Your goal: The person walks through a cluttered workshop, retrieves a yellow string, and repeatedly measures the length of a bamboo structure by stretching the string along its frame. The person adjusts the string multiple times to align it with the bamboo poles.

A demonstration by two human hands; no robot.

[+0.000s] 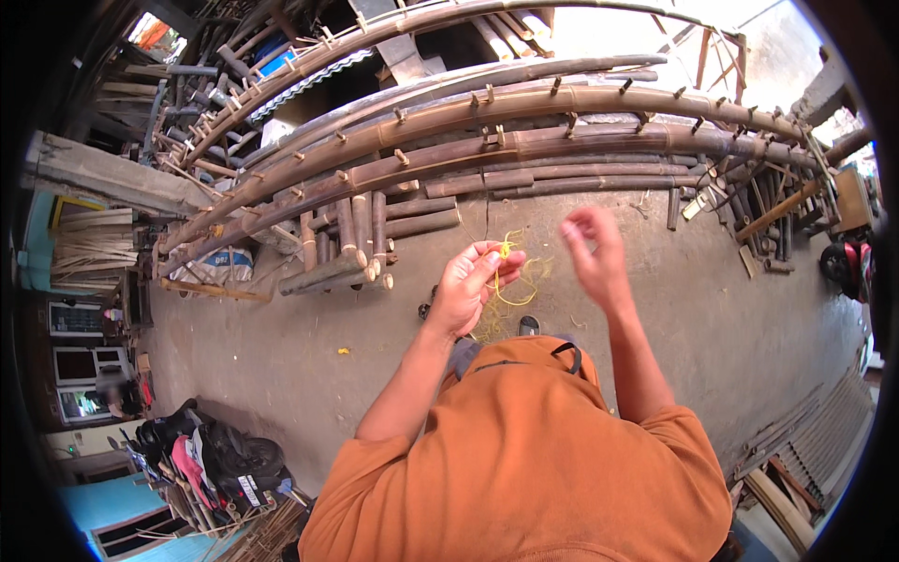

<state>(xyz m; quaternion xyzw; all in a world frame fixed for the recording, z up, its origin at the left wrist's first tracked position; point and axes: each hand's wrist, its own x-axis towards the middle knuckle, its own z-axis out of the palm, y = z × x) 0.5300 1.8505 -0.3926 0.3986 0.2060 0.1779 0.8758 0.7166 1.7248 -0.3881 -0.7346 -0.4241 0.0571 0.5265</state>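
Observation:
My left hand (470, 289) is raised in front of me, thumb and fingers pinched on a thin yellow string (506, 251). A knotted bunch of the string sits at the fingertips, and a loose loop hangs below toward the floor. To the right, my right hand (595, 253) is held up apart from the string. Its fingers are bent and slightly blurred, with the thumb apart from them, and nothing shows between them. Yellow string scraps (492, 323) lie scattered on the floor beneath my hands.
Long bamboo poles with short pegs (431, 173) run across in front of me. Cut bamboo pieces (365, 229) are stacked beneath. A motorcycle (225, 450) stands at lower left. Corrugated sheets (824, 440) lie at right on the concrete floor (272, 347).

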